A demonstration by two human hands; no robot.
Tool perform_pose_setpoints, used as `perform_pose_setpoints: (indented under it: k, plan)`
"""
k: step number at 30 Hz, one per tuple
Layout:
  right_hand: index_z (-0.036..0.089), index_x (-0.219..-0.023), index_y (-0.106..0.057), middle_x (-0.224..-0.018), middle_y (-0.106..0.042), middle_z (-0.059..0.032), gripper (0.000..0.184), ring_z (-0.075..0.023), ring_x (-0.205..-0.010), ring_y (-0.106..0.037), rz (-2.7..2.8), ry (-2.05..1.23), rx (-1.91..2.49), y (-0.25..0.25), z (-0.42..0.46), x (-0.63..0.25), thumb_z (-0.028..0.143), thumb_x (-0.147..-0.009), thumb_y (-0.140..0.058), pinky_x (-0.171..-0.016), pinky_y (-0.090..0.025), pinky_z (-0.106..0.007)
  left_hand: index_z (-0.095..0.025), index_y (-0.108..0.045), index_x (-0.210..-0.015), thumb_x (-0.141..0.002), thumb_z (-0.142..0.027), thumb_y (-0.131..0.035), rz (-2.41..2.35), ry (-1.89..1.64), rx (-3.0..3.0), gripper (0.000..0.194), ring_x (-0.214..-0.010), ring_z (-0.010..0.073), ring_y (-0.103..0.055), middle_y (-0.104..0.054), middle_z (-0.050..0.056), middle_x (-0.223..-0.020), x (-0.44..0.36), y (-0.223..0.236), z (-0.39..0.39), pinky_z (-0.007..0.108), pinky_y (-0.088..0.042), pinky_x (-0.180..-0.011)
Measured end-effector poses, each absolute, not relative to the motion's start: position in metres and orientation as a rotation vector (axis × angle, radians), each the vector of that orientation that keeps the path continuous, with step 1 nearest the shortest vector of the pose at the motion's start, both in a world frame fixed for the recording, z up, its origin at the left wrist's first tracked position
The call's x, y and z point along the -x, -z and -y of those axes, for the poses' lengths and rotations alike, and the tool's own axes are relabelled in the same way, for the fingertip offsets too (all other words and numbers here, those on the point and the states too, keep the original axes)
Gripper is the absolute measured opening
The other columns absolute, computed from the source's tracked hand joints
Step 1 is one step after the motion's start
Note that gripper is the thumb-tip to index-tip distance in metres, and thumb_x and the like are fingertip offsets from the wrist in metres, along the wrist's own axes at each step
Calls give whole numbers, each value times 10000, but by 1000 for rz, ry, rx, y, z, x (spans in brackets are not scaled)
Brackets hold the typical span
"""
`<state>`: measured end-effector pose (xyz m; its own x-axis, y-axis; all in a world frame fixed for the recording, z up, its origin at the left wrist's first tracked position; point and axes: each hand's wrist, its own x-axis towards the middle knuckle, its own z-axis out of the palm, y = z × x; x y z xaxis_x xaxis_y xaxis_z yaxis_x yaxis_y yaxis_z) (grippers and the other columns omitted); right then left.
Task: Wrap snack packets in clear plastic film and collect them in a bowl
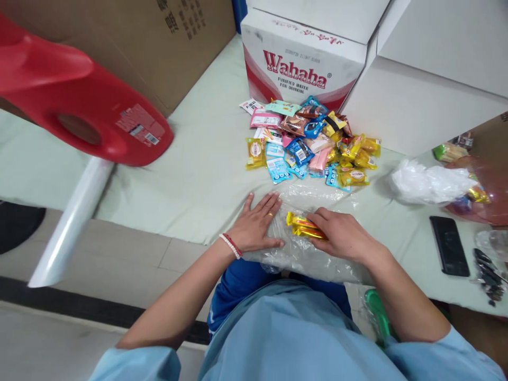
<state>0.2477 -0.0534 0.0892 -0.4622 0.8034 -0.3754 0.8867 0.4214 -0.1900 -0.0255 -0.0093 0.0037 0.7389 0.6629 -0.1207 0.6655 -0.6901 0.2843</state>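
Yellow packets gripped by fingers of right hand above clear plastic; left hand, fingers spread, apparently steadies plastic.

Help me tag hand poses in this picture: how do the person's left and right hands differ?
The left hand lies flat with its fingers spread, while the right hand is curled around yellow packets. The left hand has red and white bracelets at its wrist; the right hand has none. Both hands are at the clear plastic.
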Motion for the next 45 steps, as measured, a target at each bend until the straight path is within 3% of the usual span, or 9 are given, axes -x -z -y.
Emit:
perform_pose_setpoints:
  k: [12,16,21,26,29,31,34,36,45]
  plan:
    - [245,-1454,-567,-1380,-628,-130,556,-276,-1142,-667,-2532,592,-1541,-72,56,-252,568,-1002,-582,-875,-536,-350,-118,-179,-1675,-805,-829,-605,-1023,54,-2589,1202,-1627,368,-154,-128,226,-1740,26,-7,9,640,129,-1264]
    - [213,-1493,-518,-1424,-585,-167,534,-327,-1258,-602,-2438,211,-2233,-78,34,-273,513,-1058,-441,-910,-555,-414,-113,-172,-1675,-803,-807,-624,-1017,47,-2587,1203,-1622,378,-172,-152,231,-1737,25,-7,8,653,105,-1266]
    - [199,-1558,-432,-1523,-447,-217,638,-403,-1396,-448,-2337,-181,-2538,-68,-42,-306,411,-978,-595,-995,-523,-535,-121,-179,-1674,-811,-769,-648,-1025,59,-2583,1176,-1624,370,-166,-145,217,-1742,25,-7,8,652,85,-1272]
    - [221,-1162,-720,-1176,-686,-141,257,-364,-1222,-573,-2471,-132,-2537,-65,-76,-328,350,-996,-572,-984,-535,-558,-97,-168,-1673,-758,-827,-655,-1031,76,-2547,1267,-1623,391,-152,-121,230,-1742,24,-7,7,660,104,-1262]
    - [253,-1135,-737,-1160,-715,-99,214,-302,-1148,-645,-2727,-228,-2645,-83,-37,-322,343,-1001,-596,-1004,-541,-507,-105,-170,-1674,-754,-834,-654,-1013,56,-2531,1270,-1623,391,-155,-118,229,-1742,24,-6,7,648,118,-1262]
    - [275,-1174,-725,-1192,-730,-79,206,-271,-1131,-682,-2948,36,-2618,-93,4,-311,322,-1002,-622,-956,-573,-453,-108,-170,-1675,-754,-832,-657,-1007,51,-2525,1269,-1623,390,-154,-118,229,-1742,24,-7,7,643,116,-1264]
    - [289,-1156,-714,-1190,-759,-56,183,-238,-1111,-721,-3208,743,-2099,-89,56,-292,243,-995,-641,-970,-574,-416,-99,-175,-1672,-751,-823,-672,-1010,54,-2524,1273,-1623,394,-151,-114,237,-1741,25,-7,6,654,108,-1263]
    - [284,-1163,-698,-1214,-760,-62,204,-223,-1102,-724,-3213,970,-1819,-75,76,-283,191,-999,-621,-965,-571,-399,-94,-182,-1670,-756,-804,-686,-1003,54,-2537,1263,-1621,399,-156,-121,247,-1738,26,-7,6,666,94,-1261]
    - [269,-1115,-659,-1199,-741,-71,173,-234,-1133,-660,-3201,907,-1664,-33,87,-279,158,-1012,-577,-1005,-533,-450,-125,-139,-1681,-771,-756,-717,-965,-52,-2528,1249,-1611,413,-188,-159,265,-1730,30,-4,4,689,32,-1258]
